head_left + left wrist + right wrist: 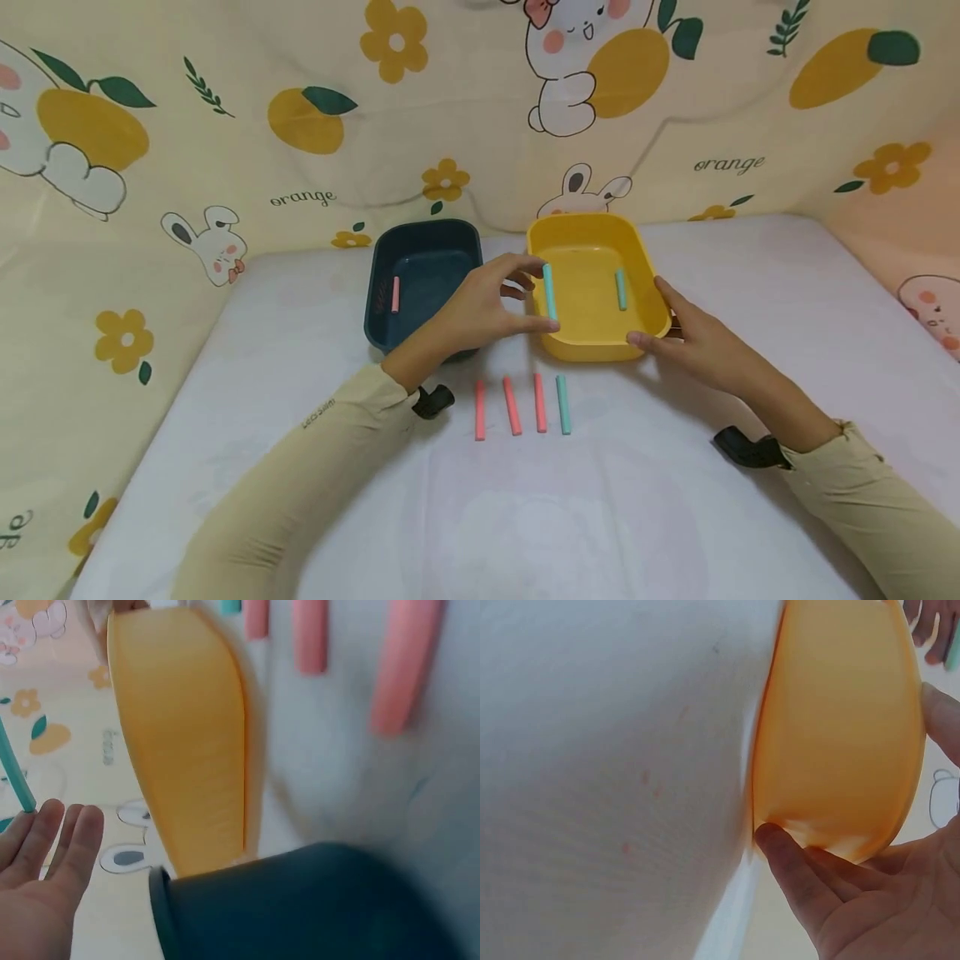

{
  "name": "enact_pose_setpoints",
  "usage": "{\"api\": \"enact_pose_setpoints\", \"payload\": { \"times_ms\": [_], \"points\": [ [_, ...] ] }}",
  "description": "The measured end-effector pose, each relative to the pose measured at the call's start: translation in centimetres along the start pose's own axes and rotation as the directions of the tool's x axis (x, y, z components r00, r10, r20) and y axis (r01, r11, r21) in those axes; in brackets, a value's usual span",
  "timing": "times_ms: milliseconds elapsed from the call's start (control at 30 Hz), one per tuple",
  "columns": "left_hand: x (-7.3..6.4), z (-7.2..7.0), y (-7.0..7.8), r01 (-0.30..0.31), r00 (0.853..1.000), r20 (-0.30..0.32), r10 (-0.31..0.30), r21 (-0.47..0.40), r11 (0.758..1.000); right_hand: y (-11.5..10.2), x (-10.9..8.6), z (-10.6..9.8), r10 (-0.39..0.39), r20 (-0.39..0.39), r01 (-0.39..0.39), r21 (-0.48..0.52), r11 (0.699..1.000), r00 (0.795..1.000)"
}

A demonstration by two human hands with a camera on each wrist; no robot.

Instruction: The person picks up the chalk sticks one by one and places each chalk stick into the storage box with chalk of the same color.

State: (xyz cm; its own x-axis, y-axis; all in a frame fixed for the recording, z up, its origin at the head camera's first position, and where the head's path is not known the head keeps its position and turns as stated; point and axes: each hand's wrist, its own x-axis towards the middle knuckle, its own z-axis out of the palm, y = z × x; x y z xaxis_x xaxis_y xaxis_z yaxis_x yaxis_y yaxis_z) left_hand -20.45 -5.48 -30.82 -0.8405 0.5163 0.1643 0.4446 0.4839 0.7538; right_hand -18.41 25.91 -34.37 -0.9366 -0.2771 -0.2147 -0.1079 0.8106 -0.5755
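Observation:
Between thumb and index finger, my left hand pinches a teal chalk stick by its ends, above the left side of the yellow bin. In the left wrist view, one end of that chalk meets a fingertip. My right hand holds the bin's right side. As the right wrist view shows, its thumb lies at the rim and its other fingers are against the outer wall. Another teal chalk stick lies inside this bin.
Left of the yellow bin stands a dark blue bin with one pink chalk stick in it, partly behind my left hand. In front, three pink chalk sticks and a teal one lie in a row on the white tabletop.

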Motion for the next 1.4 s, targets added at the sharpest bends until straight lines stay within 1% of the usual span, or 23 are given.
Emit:
{"api": "enact_pose_setpoints", "payload": {
  "times_ms": [100,167,200,333,467,533,600,733,800,967,1100,1267,1400],
  "points": [
    [1.6,-0.3,0.1,0.046,0.999,-0.001,-0.046,-0.004,0.999,0.1,0.0,0.0,-0.006,0.0,0.006,-0.004,1.0,1.0],
    [2.6,-0.4,0.1,0.065,0.998,-0.005,-0.065,-0.015,0.998,0.2,0.1,0.1,-0.012,0.003,0.012,-0.002,1.0,1.0],
    [3.1,-0.4,0.1,0.065,0.998,-0.011,-0.065,-0.025,0.998,0.3,0.1,0.1,-0.017,0.003,0.017,0.0,1.0,1.0],
    [4.7,-0.4,-0.5,0.039,0.998,-0.05,-0.044,-0.095,0.995,0.3,0.0,0.1,-0.031,0.005,0.031,-0.002,1.0,1.0],
    [5.9,-0.2,-1.1,-0.003,0.996,-0.083,-0.011,-0.164,0.986,0.2,0.0,0.1,-0.034,0.006,0.034,-0.007,0.999,0.999],
    [6.3,0.0,-1.2,-0.02,0.996,-0.088,0.004,-0.178,0.984,0.2,0.0,0.1,-0.035,0.009,0.035,0.0,0.999,0.999],
    [6.6,0.2,-1.3,-0.021,0.996,-0.085,0.006,-0.177,0.984,0.3,0.1,0.2,-0.033,0.01,0.033,0.004,0.999,0.999],
    [7.1,0.8,-1.4,-0.001,0.998,-0.056,-0.009,-0.169,0.986,0.3,0.2,0.3,-0.036,0.012,0.036,0.006,0.999,0.999],
    [7.5,1.2,-1.3,0.0,0.999,-0.035,-0.006,-0.159,0.987,0.3,0.2,0.3,-0.044,0.007,0.044,0.004,0.999,0.999],
    [8.8,2.2,-1.4,-0.001,1.0,0.015,0.003,-0.133,0.991,0.4,0.0,0.0,-0.055,0.0,0.055,0.011,0.998,0.998],
    [10.1,2.8,-2.0,0.011,0.998,0.068,-0.004,-0.113,0.994,0.5,-0.1,-0.2,-0.043,-0.002,0.043,0.006,0.999,0.999],
    [11.4,3.5,-2.6,-0.012,0.994,0.104,0.024,-0.11,0.994,0.7,-0.2,-0.3,-0.063,-0.011,0.063,0.01,0.998,0.998],
    [11.9,3.9,-3.0,-0.019,0.991,0.133,0.026,-0.059,0.998,0.5,0.0,-0.1,-0.091,-0.009,0.091,0.033,0.995,0.996]
  ]
}}
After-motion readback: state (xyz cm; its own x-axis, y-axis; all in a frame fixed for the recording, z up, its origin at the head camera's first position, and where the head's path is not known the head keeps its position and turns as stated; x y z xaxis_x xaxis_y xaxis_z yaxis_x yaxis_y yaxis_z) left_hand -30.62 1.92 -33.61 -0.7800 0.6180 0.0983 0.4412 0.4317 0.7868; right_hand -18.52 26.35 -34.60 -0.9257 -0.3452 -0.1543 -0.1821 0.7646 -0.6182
